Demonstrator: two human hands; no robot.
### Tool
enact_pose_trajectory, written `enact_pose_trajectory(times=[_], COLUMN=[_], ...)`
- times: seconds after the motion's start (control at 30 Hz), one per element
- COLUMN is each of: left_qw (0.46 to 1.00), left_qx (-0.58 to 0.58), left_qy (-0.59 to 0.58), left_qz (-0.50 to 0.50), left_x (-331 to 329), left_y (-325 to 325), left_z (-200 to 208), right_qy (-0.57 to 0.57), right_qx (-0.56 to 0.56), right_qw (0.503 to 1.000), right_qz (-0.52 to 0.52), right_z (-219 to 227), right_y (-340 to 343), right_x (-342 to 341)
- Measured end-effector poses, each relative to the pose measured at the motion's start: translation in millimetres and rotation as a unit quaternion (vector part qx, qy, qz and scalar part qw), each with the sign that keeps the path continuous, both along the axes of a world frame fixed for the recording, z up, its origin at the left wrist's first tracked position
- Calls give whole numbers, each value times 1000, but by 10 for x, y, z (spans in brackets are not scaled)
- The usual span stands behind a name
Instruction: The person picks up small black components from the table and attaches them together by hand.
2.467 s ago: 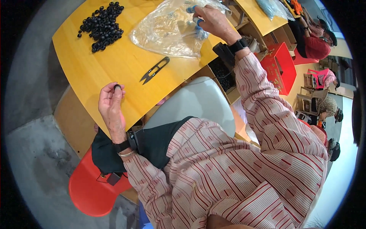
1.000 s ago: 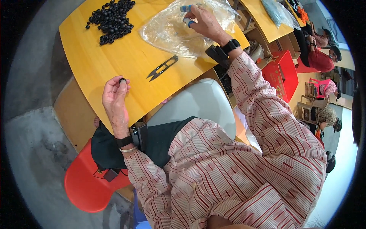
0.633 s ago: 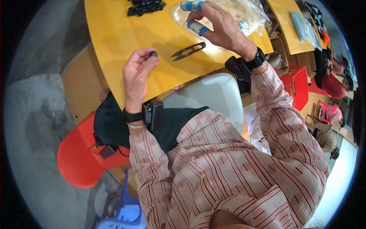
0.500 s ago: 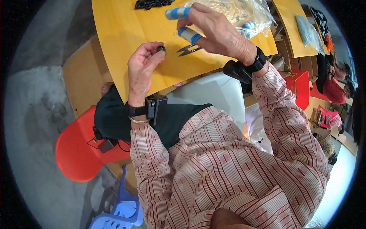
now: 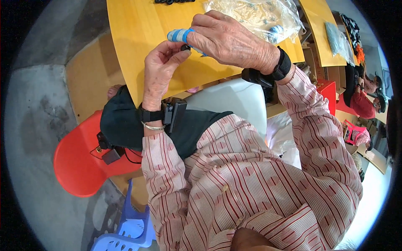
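Observation:
My left hand (image 5: 158,69) is closed, pinching a small round black piece (image 5: 185,48) between thumb and fingers above the yellow table (image 5: 138,37). Blue-and-white striped tape (image 5: 180,35) wraps the index finger of my right hand (image 5: 230,42). Those curled fingers meet the black piece from above and the right; whether they grip it or something finer is hidden. More taped finger shows just under that hand. The snips are covered by my right hand. Several black rings (image 5: 173,1) lie at the table's far edge.
A clear plastic bag (image 5: 255,16) with small contents lies at the far right of the table. A white chair (image 5: 230,100), a red chair (image 5: 79,154) and a blue plastic chair (image 5: 130,234) stand near me. Other people (image 5: 364,100) sit at the far right.
My right hand has come down and left to the black piece, its spread fingers now curled in. The snips, visible before, have gone behind it. My left hand keeps its pinch.

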State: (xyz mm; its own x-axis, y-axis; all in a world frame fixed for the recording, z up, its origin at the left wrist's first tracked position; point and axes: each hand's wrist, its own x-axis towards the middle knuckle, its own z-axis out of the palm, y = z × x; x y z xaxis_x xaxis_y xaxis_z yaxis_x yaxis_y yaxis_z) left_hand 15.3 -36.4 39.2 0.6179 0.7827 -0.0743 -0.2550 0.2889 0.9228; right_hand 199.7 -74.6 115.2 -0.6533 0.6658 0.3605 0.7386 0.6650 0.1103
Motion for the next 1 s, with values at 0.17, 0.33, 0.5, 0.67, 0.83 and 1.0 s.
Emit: enact_pose_trajectory(times=[0.17,0.33,0.5,0.67,0.83,1.0], left_qw=[1000,1000,999,999,998,998], left_qx=[12,4,7,-33,-50,-49], left_qy=[3,15,30,-3,-42,-38], left_qz=[0,6,11,-7,-8,-4], left_x=[-13,-8,5,-21,-56,-36], left_y=[27,-8,-7,38,58,34], left_z=[-41,5,-65,-42,-7,47], right_qy=[-46,-59,-61,111,209,213], right_qx=[39,49,46,-136,-151,-163], right_qw=[998,997,997,984,963,962], right_qz=[11,14,13,-42,-80,-50], right_z=[28,10,27,137,130,3], right_y=[14,3,-37,-53,-92,-176], right_x=[-13,-68,-68,72,153,84])
